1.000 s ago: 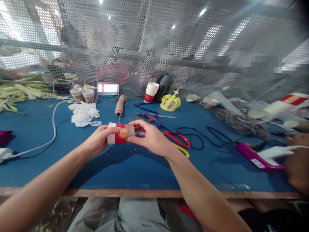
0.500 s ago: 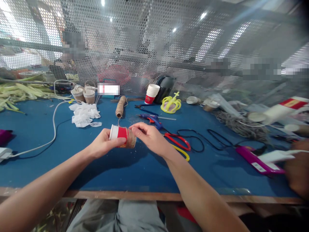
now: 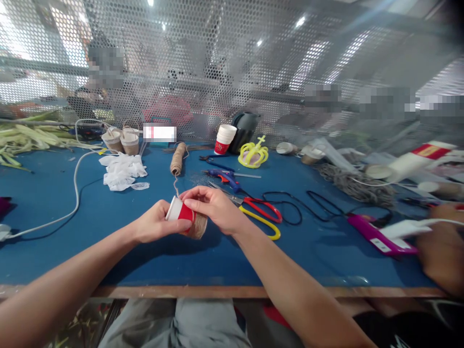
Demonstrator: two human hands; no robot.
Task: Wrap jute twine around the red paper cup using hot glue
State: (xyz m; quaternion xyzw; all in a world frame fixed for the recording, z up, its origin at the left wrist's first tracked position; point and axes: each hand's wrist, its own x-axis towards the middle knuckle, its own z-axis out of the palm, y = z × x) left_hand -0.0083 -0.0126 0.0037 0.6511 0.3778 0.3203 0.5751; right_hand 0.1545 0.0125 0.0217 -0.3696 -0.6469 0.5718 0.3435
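My left hand (image 3: 155, 222) is closed round the rim end of a red and white paper cup (image 3: 176, 209), which lies tilted on its side in the air above the table. Brown twine (image 3: 198, 226) is wrapped round the cup's base end. My right hand (image 3: 212, 207) pinches the twine strand at the cup's upper side, its fingertips close to the red band. From there the strand runs back to a spool of twine (image 3: 177, 160) lying on the table. Scissors (image 3: 263, 208) with red and yellow handles lie right of my right hand, near a blue glue gun (image 3: 224, 178).
White crumpled gloves (image 3: 125, 170) lie at left, before two twine-wrapped cups (image 3: 121, 141). Stacked paper cups (image 3: 224, 137), a yellow crown-shaped piece (image 3: 253, 153) and pliers (image 3: 215, 162) stand or lie behind. A purple power strip (image 3: 380, 237) is at right, beside another person's blurred hand (image 3: 440, 246).
My right hand has moved from the wrapped base toward the cup's rim, drawing the twine strand over the red band. The cup's base end now tips lower. The view has shifted slightly.
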